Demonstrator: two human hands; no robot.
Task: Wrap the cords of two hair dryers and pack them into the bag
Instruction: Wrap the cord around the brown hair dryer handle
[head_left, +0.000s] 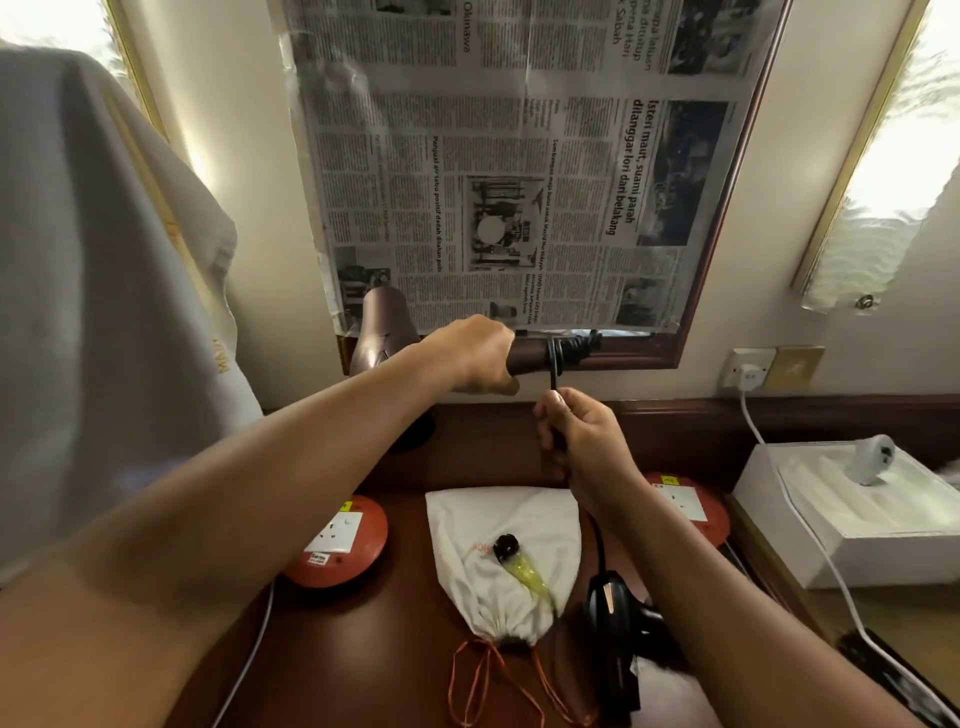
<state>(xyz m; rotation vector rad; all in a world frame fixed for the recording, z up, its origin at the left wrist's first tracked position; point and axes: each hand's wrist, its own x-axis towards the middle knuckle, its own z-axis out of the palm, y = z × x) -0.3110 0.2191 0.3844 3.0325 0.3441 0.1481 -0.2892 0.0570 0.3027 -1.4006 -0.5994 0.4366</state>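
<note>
My left hand (475, 356) grips the brown hair dryer (387, 332) by its handle above the counter (410, 639) while my right hand (576, 434) pinches its black cord (555, 364), looped round the handle, with the white bag (501, 561) and black dryer (618, 629) lying below.

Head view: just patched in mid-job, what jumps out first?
Centre, the left hand grips a brown hair dryer raised before the newspaper-covered mirror, while the right hand pinches its black cord, already looped round the handle. Below on the desk lie a white drawstring bag and a black hair dryer.
</note>
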